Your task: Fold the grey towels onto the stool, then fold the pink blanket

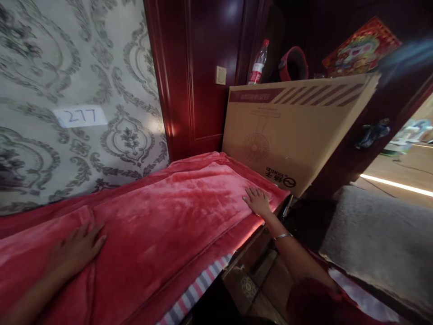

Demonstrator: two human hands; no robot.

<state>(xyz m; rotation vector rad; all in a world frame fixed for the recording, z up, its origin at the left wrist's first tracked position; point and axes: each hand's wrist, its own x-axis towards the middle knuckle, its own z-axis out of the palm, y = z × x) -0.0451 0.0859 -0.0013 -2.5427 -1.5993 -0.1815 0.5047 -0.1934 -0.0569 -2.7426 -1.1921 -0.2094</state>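
A red plush blanket (162, 216) lies folded in a long strip over a low bed or bench against the wall. On its left part rests my left hand (76, 250), palm down with the fingers spread, beside a raised fold. My right hand (257, 201) lies flat on the blanket's far right end, fingers apart, with a silver bracelet on that wrist. Neither hand grips the cloth. Below the blanket's near edge a striped cloth (199, 289) in grey, pink and white shows.
A large cardboard box (291, 131) stands past the blanket's right end. Behind its top edge are a plastic bottle (258, 63), a red ring-shaped object (294, 63) and a red decorated card (361, 47). A grey padded surface (382, 243) is at the right, tiled floor (260, 289) below.
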